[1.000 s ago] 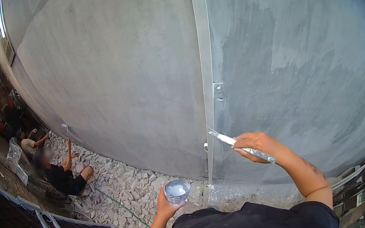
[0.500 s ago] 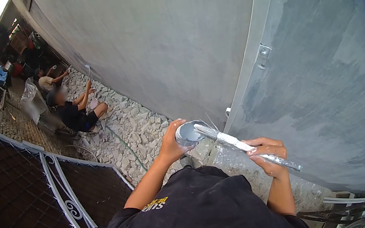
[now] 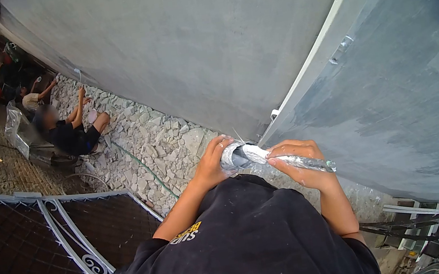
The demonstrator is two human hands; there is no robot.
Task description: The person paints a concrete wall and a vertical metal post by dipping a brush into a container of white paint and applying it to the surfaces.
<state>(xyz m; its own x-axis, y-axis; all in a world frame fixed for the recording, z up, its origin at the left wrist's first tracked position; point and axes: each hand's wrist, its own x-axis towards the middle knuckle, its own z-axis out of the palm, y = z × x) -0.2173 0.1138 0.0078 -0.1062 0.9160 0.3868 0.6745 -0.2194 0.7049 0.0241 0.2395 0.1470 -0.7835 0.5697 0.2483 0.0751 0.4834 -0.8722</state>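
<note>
My left hand (image 3: 214, 162) is wrapped round a small paint-smeared cup (image 3: 228, 157) with grey paint inside, held in front of my chest. Between the fingers of my right hand (image 3: 302, 163) is the handle of a paintbrush (image 3: 291, 161), coated in white and grey paint. The brush slants leftward, and its bristle end is inside the mouth of the cup, mostly hidden by the rim. Both hands have paint specks on them.
A grey-painted wall (image 3: 177, 41) rises ahead, with a pale vertical strip (image 3: 323, 36) and another wall face (image 3: 392, 77) at right. Broken stones (image 3: 134, 133) and a green hose (image 3: 148, 170) cover the ground. Two people crouch at left, the nearer person (image 3: 68, 134) holding a roller. A metal gate (image 3: 77, 249) stands lower left.
The brush has gone deeper into the cup, its bristles now out of sight. My right hand has moved up and left, closer to the cup. The view has shifted slightly.
</note>
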